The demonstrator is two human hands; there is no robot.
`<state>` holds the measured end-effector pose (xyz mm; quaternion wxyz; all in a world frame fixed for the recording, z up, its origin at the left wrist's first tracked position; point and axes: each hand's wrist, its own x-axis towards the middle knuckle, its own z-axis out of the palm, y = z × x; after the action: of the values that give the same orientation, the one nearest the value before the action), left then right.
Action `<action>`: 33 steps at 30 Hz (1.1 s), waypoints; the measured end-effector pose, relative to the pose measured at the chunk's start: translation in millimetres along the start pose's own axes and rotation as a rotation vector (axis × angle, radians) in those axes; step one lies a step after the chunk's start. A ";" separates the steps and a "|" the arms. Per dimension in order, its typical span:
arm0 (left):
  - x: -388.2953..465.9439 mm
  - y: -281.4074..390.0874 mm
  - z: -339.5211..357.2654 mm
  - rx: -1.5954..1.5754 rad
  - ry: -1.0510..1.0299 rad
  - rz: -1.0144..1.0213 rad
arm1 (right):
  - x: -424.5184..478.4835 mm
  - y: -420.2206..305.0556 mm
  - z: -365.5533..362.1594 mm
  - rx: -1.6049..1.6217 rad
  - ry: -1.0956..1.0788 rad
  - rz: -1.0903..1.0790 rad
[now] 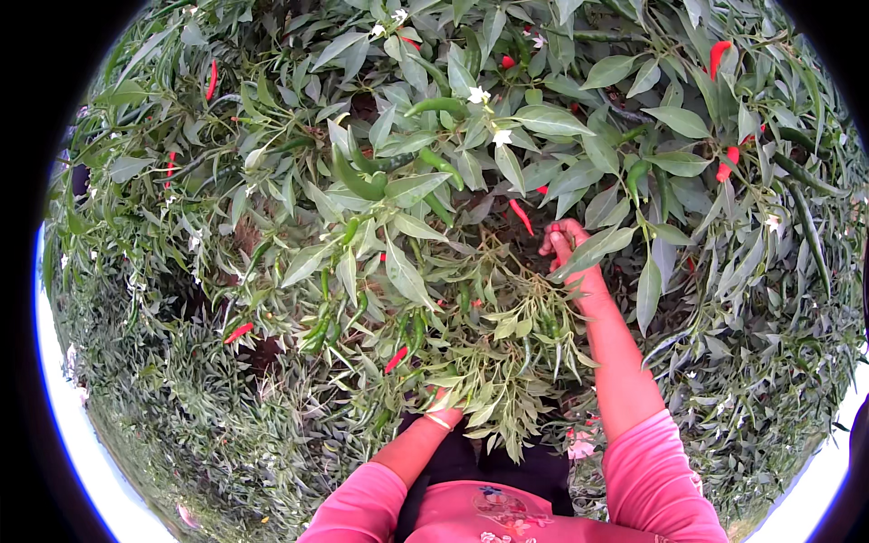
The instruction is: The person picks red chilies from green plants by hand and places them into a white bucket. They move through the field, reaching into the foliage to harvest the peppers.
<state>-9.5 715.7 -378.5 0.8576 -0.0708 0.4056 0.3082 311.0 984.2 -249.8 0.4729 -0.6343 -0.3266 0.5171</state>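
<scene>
My right hand reaches in among the chilli plants, its fingers curled and the thumb pressed against them. Bits of red, apparently a red chilli pepper, show at those fingers. Just left of this hand hangs another red chilli. A long green leaf crosses in front of my right wrist. Close to my body, my left hand is largely hidden under chilli foliage, so its fingers and anything in them cannot be made out. A red chilli hangs above and left of it, beside green ones.
Dense chilli plants surround me on all sides. More red chillies hang at far left, upper left and upper right. Green chillies and white flowers stand above centre. Leafy branches cross between my arms.
</scene>
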 end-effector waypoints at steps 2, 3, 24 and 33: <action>2.5 -1.5 -2.5 -0.004 0.006 0.001 | 20.7 -9.6 11.1 -0.188 0.081 0.101; 3.0 -2.2 -3.8 -0.008 0.007 0.004 | 25.9 -14.2 18.3 -0.190 0.012 0.010; 0.7 -5.6 -37.4 -0.055 0.017 -0.036 | 2.7 -28.9 33.3 0.596 0.141 0.232; -6.3 -5.7 -51.0 -0.071 0.023 -0.059 | 53.8 -42.9 44.2 1.013 0.075 0.574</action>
<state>-42.5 689.2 -408.3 0.8585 -0.1168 0.4020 0.2963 285.1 1059.0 -229.0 0.5694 -0.4099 0.1634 0.6936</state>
